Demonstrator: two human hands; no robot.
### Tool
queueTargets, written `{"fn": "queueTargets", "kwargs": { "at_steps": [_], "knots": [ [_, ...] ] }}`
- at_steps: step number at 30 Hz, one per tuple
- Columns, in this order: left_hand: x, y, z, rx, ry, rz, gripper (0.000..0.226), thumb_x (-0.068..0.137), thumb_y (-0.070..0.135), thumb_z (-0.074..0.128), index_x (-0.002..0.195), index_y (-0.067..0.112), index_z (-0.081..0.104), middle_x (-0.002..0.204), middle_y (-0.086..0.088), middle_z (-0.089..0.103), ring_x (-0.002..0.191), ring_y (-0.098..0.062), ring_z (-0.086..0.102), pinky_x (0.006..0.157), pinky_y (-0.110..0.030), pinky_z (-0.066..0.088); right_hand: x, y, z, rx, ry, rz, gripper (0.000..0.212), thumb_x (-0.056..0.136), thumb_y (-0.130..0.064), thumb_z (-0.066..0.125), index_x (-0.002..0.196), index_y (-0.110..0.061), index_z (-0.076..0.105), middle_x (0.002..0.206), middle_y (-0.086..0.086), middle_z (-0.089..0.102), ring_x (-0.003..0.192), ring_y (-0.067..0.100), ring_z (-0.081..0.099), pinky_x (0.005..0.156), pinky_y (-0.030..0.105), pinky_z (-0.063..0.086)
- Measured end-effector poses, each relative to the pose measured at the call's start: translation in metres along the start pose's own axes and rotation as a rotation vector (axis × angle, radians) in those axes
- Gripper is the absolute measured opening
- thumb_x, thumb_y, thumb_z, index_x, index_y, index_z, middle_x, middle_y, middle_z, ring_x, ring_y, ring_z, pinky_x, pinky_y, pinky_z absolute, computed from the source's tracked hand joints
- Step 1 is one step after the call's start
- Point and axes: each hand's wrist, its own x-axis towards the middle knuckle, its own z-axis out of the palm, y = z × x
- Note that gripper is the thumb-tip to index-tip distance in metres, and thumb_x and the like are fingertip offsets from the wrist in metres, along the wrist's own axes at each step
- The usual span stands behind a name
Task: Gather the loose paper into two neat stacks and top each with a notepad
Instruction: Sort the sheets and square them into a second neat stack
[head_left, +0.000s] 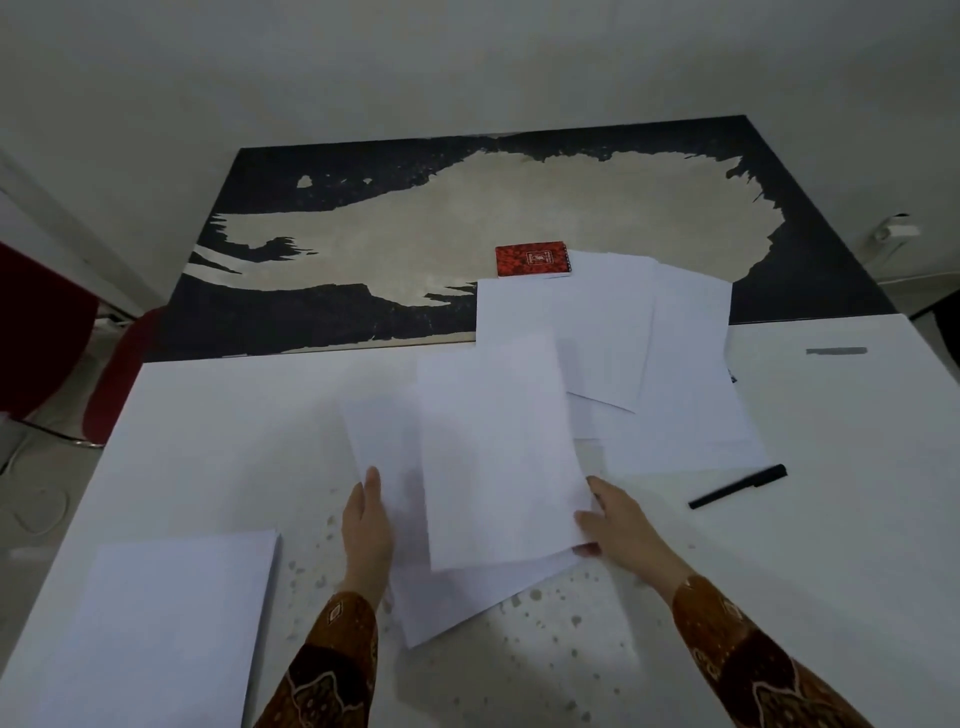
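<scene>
Loose white paper sheets (649, 364) lie fanned and overlapping across the far middle of the white table (831, 545), with a small red spiral notepad (533, 259) touching their far edge. One squared white paper stack (171, 623) already sits at the near left. Between the hands, a few white sheets (498, 467) are askew. The left hand (366, 530) lies flat with straight fingers along their left edge; the right hand's (615, 525) grip pinches the near right corner of the top sheet.

Risk, as I judge it: the skewed sheets could slide apart or crease if pushed together from only one side. A black pen (737, 487) beside the right-hand sheets could get swept under them. Only one notepad shows; a second may be hidden.
</scene>
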Motion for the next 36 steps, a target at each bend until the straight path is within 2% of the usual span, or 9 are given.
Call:
{"fn": "queueTargets", "kwargs": {
  "at_steps": [5, 10, 15, 19, 23, 25, 29, 33, 36],
  "knots": [
    [0.001, -0.001, 0.000, 0.083, -0.006, 0.060, 0.054, 0.090, 0.041, 0.059, 0.133, 0.009, 0.050, 0.133, -0.008, 0.056, 0.122, -0.029, 0.051, 0.106, -0.044, 0.038, 0.007, 0.000, 0.001, -0.306, 0.025, -0.150, 0.023, 0.092, -0.020, 0.058, 0.115, -0.020, 0.057, 0.103, -0.005, 0.061, 0.093, 0.013, 0.060, 0.067, 0.014, 0.048],
    [0.006, -0.009, 0.002, 0.169, 0.020, 0.068, 0.048, 0.089, 0.025, 0.064, 0.132, 0.009, 0.050, 0.130, -0.011, 0.057, 0.119, -0.032, 0.053, 0.104, -0.049, 0.041, 0.065, -0.034, -0.038, -0.198, 0.488, -0.205, 0.042, 0.087, -0.021, 0.065, 0.124, -0.012, 0.049, 0.122, 0.011, 0.053, 0.102, 0.021, 0.053, 0.084, 0.025, 0.039],
    [0.006, -0.013, 0.003, 0.180, 0.048, 0.105, 0.041, 0.094, 0.018, 0.054, 0.133, 0.008, 0.050, 0.131, -0.011, 0.057, 0.119, -0.032, 0.052, 0.103, -0.046, 0.041, 0.120, -0.067, -0.070, 0.060, 0.540, 0.051, 0.069, 0.087, -0.022, 0.063, 0.143, -0.010, 0.026, 0.144, 0.016, 0.037, 0.127, 0.033, 0.044, 0.094, 0.035, 0.042],
    [0.006, -0.016, 0.004, 0.174, 0.040, 0.103, 0.036, 0.095, 0.017, 0.051, 0.130, 0.012, 0.051, 0.128, -0.009, 0.058, 0.115, -0.030, 0.054, 0.098, -0.043, 0.043, 0.149, -0.084, -0.085, 0.445, 0.459, 0.207, 0.073, 0.077, -0.026, 0.073, 0.137, -0.004, 0.038, 0.115, 0.013, 0.057, 0.094, 0.027, 0.059, 0.073, 0.036, 0.052],
    [0.006, -0.017, 0.002, 0.173, 0.029, 0.112, 0.037, 0.095, 0.017, 0.048, 0.131, 0.012, 0.051, 0.128, -0.007, 0.058, 0.114, -0.028, 0.055, 0.098, -0.043, 0.045, 0.150, -0.092, -0.083, 0.465, 0.352, 0.218, 0.058, 0.081, -0.017, 0.073, 0.132, -0.004, 0.049, 0.127, 0.007, 0.056, 0.099, 0.024, 0.060, 0.090, 0.039, 0.049],
    [0.005, -0.015, 0.002, 0.161, 0.020, 0.100, 0.037, 0.096, 0.015, 0.045, 0.133, 0.010, 0.049, 0.129, -0.006, 0.056, 0.116, -0.027, 0.053, 0.100, -0.043, 0.044, 0.141, -0.094, -0.082, 0.480, 0.306, 0.183, 0.041, 0.085, -0.004, 0.067, 0.124, 0.001, 0.055, 0.122, 0.010, 0.058, 0.082, 0.020, 0.059, 0.077, 0.038, 0.054],
    [0.003, -0.012, -0.001, 0.128, -0.020, 0.106, 0.038, 0.098, 0.011, 0.043, 0.136, 0.009, 0.046, 0.131, -0.001, 0.052, 0.119, -0.023, 0.050, 0.101, -0.038, 0.040, 0.111, -0.081, -0.069, 0.595, 0.208, 0.198, 0.009, 0.084, 0.005, 0.064, 0.092, 0.002, 0.063, 0.114, 0.017, 0.060, 0.082, 0.025, 0.061, 0.046, 0.028, 0.056],
    [0.004, -0.013, -0.003, 0.123, -0.036, 0.056, 0.038, 0.099, 0.012, 0.040, 0.136, 0.011, 0.047, 0.128, -0.009, 0.057, 0.113, -0.028, 0.054, 0.098, -0.043, 0.046, 0.068, -0.051, -0.040, 0.546, 0.133, 0.205, 0.029, 0.087, 0.004, 0.061, 0.115, 0.008, 0.058, 0.106, 0.018, 0.063, 0.078, 0.026, 0.063, 0.048, 0.026, 0.056],
    [0.001, -0.010, -0.005, 0.101, -0.064, 0.041, 0.037, 0.099, 0.015, 0.037, 0.134, 0.012, 0.049, 0.126, -0.009, 0.058, 0.112, -0.030, 0.056, 0.098, -0.047, 0.047, 0.033, -0.032, -0.019, 0.312, 0.021, 0.154, 0.034, 0.088, -0.004, 0.062, 0.122, -0.006, 0.056, 0.118, 0.013, 0.062, 0.083, 0.021, 0.064, 0.054, 0.023, 0.055]
  ]
}}
